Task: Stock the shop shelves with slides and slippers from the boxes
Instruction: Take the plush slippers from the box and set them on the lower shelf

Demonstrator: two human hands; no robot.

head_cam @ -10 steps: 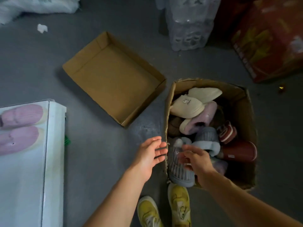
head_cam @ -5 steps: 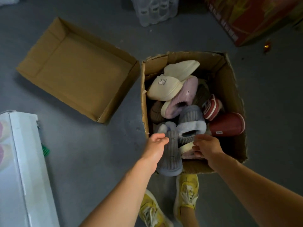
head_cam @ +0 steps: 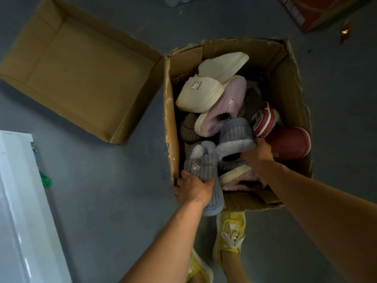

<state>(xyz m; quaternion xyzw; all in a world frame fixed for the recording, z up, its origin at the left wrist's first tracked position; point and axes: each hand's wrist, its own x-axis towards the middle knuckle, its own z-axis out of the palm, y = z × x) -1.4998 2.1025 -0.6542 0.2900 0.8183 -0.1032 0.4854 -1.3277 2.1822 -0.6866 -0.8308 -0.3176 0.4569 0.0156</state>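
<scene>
Nearest, at the bottom edge: two yellow sneakers [head_cam: 229,235] on the grey floor [head_cam: 102,201], toes toward the box. Just above them, left hand [head_cam: 192,188] wrapped around the near end of a grey-blue ribbed slipper [head_cam: 204,166], fingers curled under it and out of sight, thumb across its side. Long axis of that slipper running near-to-far, sole end hanging out over the near left corner of the cardboard box [head_cam: 293,82], the end with the pale fluffy bobble pointing away into the box. Beside it, right hand [head_cam: 258,155] reaching in, fingers curled on the fluffy cuff of a second grey-blue slipper [head_cam: 234,137], lying crosswise, opening toward the near side. Under that hand, a pink slipper [head_cam: 240,178], sole edge up. Further in: two dark red slippers [head_cam: 285,142] against the right wall, a brown one [head_cam: 189,129] at the left wall, a lilac one [head_cam: 222,107], then two cream slippers [head_cam: 204,92] piled toward the far wall. Left of the box and touching its far left corner, an empty shallow cardboard tray [head_cam: 81,68]. At the left edge, a white cabinet [head_cam: 18,211]. Far right corner, a red carton [head_cam: 310,11].
</scene>
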